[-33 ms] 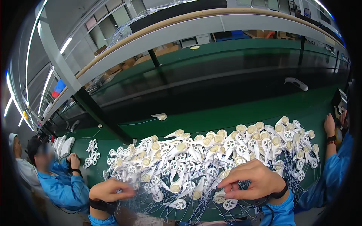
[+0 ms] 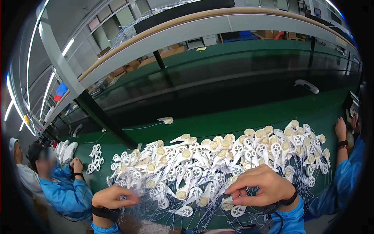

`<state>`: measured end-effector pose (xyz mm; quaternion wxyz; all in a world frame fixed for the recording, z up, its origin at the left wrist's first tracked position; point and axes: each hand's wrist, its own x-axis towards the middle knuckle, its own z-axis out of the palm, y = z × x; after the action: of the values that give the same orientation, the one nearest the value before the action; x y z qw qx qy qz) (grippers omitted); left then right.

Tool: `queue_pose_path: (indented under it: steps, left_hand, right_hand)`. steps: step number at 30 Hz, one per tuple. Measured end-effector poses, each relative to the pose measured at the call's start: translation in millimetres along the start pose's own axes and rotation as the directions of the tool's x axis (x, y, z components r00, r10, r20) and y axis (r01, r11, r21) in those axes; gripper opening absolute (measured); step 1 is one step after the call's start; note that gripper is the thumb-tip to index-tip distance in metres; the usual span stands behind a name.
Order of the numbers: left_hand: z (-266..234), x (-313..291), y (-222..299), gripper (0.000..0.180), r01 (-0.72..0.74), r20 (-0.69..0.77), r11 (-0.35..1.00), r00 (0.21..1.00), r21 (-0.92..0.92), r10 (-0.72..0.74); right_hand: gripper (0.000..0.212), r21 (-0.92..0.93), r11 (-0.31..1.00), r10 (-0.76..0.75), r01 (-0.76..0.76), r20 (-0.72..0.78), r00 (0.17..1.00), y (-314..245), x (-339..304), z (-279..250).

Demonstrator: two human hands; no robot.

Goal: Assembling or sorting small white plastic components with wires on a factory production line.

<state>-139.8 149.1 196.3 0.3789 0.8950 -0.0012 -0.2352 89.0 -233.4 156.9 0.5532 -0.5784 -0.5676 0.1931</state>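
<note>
A broad heap of white plastic parts (image 2: 187,171), several with cream-coloured round discs and spoked wheels, covers the bench in front of me. Thin bluish wires (image 2: 198,218) trail from it toward my body. At the heap's near left edge is my left hand (image 2: 116,197), its fingertips smeared, so I cannot see what they hold. My right hand (image 2: 263,187) hovers over the near right side with fingers curled and thumb close to the forefinger. Just below its fingertips lies a white part with a round disc (image 2: 226,203); whether it is gripped is hidden.
A single wired white part (image 2: 166,120) lies beyond the heap on the green bench (image 2: 218,123). Behind runs a dark belt (image 2: 218,89) bearing a pale handle-shaped piece (image 2: 307,86). A post (image 2: 105,121) stands at left. Co-workers in blue sleeves (image 2: 64,195) sit on both sides.
</note>
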Motion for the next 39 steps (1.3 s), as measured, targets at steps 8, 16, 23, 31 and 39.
queue_pose_path:
  steps: [8,16,23,31,39]
  left_hand:
    - [-4,-18,-60,0.023,-0.029,-0.580,0.915,0.781,-0.402,-0.230]
    - [23,-34,-94,0.022,-0.161,-0.821,0.908,0.508,-0.387,-0.260]
    - [37,-43,-105,0.016,-0.018,-0.846,0.923,0.409,-0.384,-0.343]
    - [-23,70,-88,0.020,0.095,-0.705,0.989,0.694,-0.114,-0.148]
    - [-86,212,-78,0.020,0.378,-0.632,0.839,0.773,0.392,-0.053]
  right_hand:
    - [0.024,-0.040,0.998,0.055,-0.057,-0.040,0.998,-4,3,-1]
    - [0.025,-0.036,0.994,0.102,-0.104,-0.058,0.993,5,4,-1]
    - [0.024,-0.046,0.989,0.138,-0.139,-0.025,0.990,13,11,1]
    - [0.023,-0.061,0.978,0.196,-0.197,-0.023,0.980,19,11,6]
    - [0.023,-0.069,0.981,0.184,-0.183,0.005,0.983,17,12,2]
